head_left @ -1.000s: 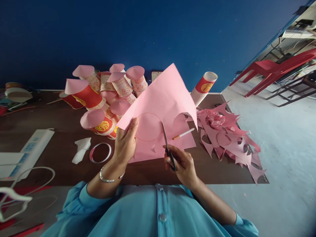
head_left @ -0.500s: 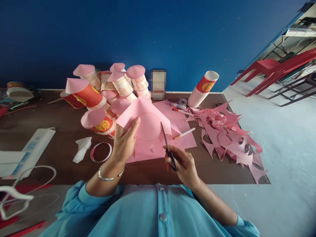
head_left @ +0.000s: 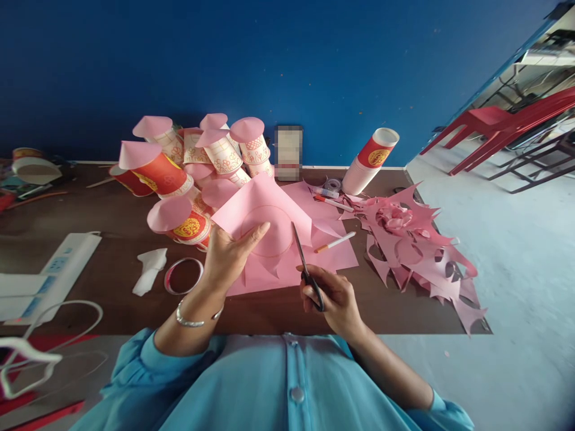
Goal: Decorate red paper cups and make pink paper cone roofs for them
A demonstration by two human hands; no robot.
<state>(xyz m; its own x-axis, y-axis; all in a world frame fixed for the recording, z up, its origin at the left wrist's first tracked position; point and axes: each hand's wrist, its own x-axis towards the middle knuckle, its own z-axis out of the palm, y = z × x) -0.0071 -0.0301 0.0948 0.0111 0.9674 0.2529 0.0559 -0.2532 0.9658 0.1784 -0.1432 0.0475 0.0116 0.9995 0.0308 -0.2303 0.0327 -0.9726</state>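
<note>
My left hand (head_left: 229, 254) grips a sheet of pink paper (head_left: 263, 197) by its left side, thumb on top and the other fingers hidden beneath. A drawn circle shows on the paper, and the lower edge of the sheet is cut. In my right hand (head_left: 330, 296) is a pair of scissors (head_left: 309, 278) with dark handles, fingers wrapped through them. The blades look closed or nearly so, and their tip touches the paper at the right side of the circle. Below lies another pink sheet (head_left: 345, 254) flat on the table.
Paper cups with pink cone tops (head_left: 179, 173) cluster at the back left. A stack of cups (head_left: 372, 161) stands back right, beside pink scraps (head_left: 417, 251). A pen (head_left: 335, 242), a tape roll (head_left: 183, 276), crumpled white paper (head_left: 150, 269) and a power strip (head_left: 63, 275) lie about.
My left thumb has shifted rightward over the circle on the pink paper. The scissors and my right hand have barely moved.
</note>
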